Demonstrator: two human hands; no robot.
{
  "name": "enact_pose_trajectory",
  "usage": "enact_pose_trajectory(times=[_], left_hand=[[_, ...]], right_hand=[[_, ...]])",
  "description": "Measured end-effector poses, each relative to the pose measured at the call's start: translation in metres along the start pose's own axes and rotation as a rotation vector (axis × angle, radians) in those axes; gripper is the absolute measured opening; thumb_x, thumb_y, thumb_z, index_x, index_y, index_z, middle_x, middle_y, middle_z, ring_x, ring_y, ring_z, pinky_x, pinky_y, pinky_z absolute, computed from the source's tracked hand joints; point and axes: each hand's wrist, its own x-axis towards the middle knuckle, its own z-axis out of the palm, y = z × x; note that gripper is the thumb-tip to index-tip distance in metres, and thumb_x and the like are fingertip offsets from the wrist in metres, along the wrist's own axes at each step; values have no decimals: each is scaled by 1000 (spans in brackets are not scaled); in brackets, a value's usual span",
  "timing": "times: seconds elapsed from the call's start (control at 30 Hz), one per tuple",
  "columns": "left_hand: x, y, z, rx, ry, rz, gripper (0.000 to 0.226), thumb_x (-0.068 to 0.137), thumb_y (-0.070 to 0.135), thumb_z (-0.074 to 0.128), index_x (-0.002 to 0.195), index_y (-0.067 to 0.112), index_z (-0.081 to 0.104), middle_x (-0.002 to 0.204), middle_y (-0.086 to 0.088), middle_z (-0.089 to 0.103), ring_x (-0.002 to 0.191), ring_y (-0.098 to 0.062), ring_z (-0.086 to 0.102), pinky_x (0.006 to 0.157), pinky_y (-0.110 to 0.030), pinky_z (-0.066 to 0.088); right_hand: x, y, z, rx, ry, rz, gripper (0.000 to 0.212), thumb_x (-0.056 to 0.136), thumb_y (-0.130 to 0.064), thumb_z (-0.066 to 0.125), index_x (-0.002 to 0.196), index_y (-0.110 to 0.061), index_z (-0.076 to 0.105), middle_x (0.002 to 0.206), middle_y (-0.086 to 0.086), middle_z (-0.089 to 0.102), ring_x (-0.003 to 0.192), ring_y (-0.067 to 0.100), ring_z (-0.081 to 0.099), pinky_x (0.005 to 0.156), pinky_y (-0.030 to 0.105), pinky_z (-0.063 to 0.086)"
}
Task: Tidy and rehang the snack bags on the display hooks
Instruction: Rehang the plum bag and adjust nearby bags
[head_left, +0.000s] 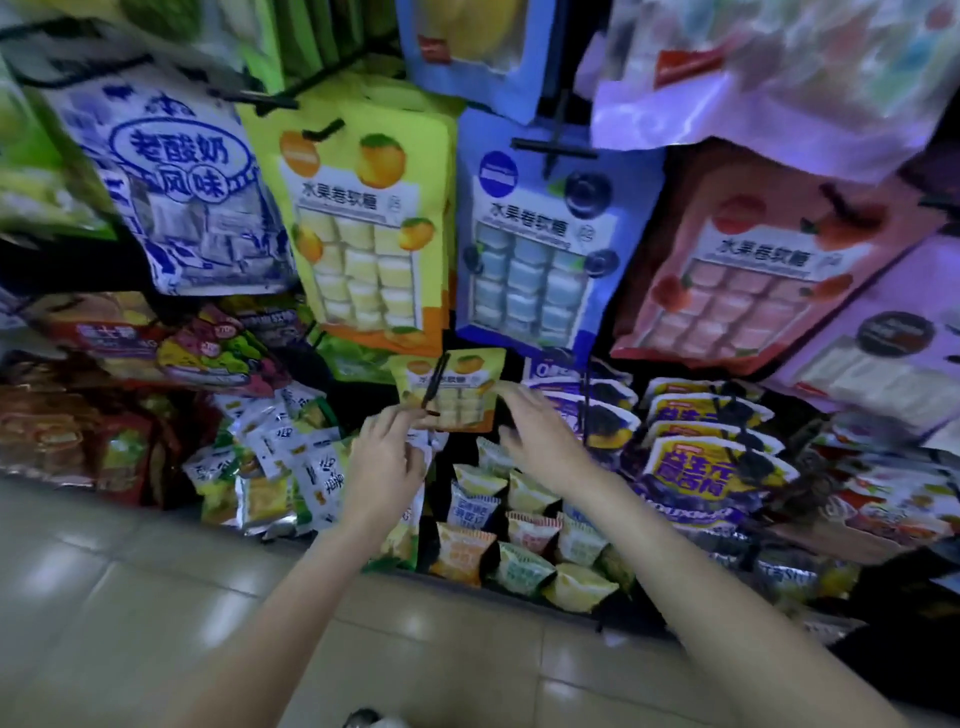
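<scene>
Snack bag (451, 391) — both hands' fingers (511, 402) pinch its edges.

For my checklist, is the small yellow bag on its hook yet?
Cannot tell: both hands hold the small yellow bag against a black hook.
</scene>
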Motion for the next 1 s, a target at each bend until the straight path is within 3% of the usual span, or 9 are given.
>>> enact_pose_trajectory(times=[0.1, 0.2, 0.33, 0.4, 0.47, 0.63, 0.73, 0.9, 1.0], left_hand=[[11, -40, -23, 40, -107, 125, 42, 86, -1, 54, 127, 7, 54, 134, -10, 50, 123, -33, 43, 99, -44, 37], [15, -71, -42, 62, -181, 121, 44, 90, 4, 50, 133, 12, 49, 141, -5, 43, 129, -29, 36, 105, -38, 30], [19, -95, -53, 39, -211, 104, 43, 91, 3, 47, 134, 11, 47, 140, -5, 41, 129, -27, 35, 105, -33, 26], [17, -100, -53, 38, -248, 103, 43, 92, 2, 45, 133, 11, 47, 139, -5, 41, 129, -27, 35, 106, -33, 26], [16, -99, -54, 25, -292, 117, 42, 93, 3, 44, 134, 12, 46, 140, -4, 39, 129, -26, 35, 106, -34, 28], [19, -82, -69, -35, -328, 145, 40, 96, 8, 42, 135, 15, 43, 142, 0, 36, 125, -21, 36, 100, -27, 31], [20, -67, -83, -102, -356, 181, 41, 97, 13, 44, 137, 20, 41, 142, 4, 36, 125, -19, 37, 99, -30, 36], [24, -39, -110, -146, -448, 310, 34, 98, 23, 46, 132, 24, 49, 134, 6, 50, 127, -15, 35, 100, -30, 33], [26, -21, -134, -323, -373, 256, 18, 97, 19, 50, 104, 13, 65, 101, 0, 67, 97, -12, 59, 84, -34, 47]], right_hand=[[64, -4, 33, -186, 30, 116, 69, 86, 8, 47, 147, -8, 18, 153, 11, 22, 141, 26, 17, 115, 35, 17], [101, -2, 45, -393, -35, 277, 66, 89, -1, 49, 147, -7, 17, 151, 13, 24, 140, 29, 19, 114, 44, 17], [108, -15, 55, -530, -5, 341, 39, 90, -10, 51, 130, -10, 49, 130, 14, 49, 127, 32, 37, 107, 49, 22], [94, -24, 61, -359, 12, 357, 22, 91, -8, 50, 109, -6, 62, 111, 20, 61, 110, 35, 53, 85, 39, 39], [75, -30, 61, -206, 12, 347, 20, 91, -4, 49, 104, -1, 63, 107, 21, 64, 102, 36, 58, 72, 36, 41], [25, -46, 37, -261, -108, 179, 21, 96, -17, 48, 106, -6, 62, 104, 10, 60, 100, 30, 57, 78, 40, 47], [-1, -62, 19, -306, -204, 119, 23, 97, -22, 47, 108, -8, 61, 102, 8, 58, 100, 27, 54, 77, 35, 40], [-24, -100, -23, -146, -34, -15, 19, 94, -20, 54, 89, -7, 67, 82, -3, 50, 81, 21, 56, 70, 31, 40], [-17, -126, -53, -21, 68, -34, 15, 91, -17, 59, 90, -8, 71, 83, -9, 56, 77, 11, 56, 68, 12, 39]])
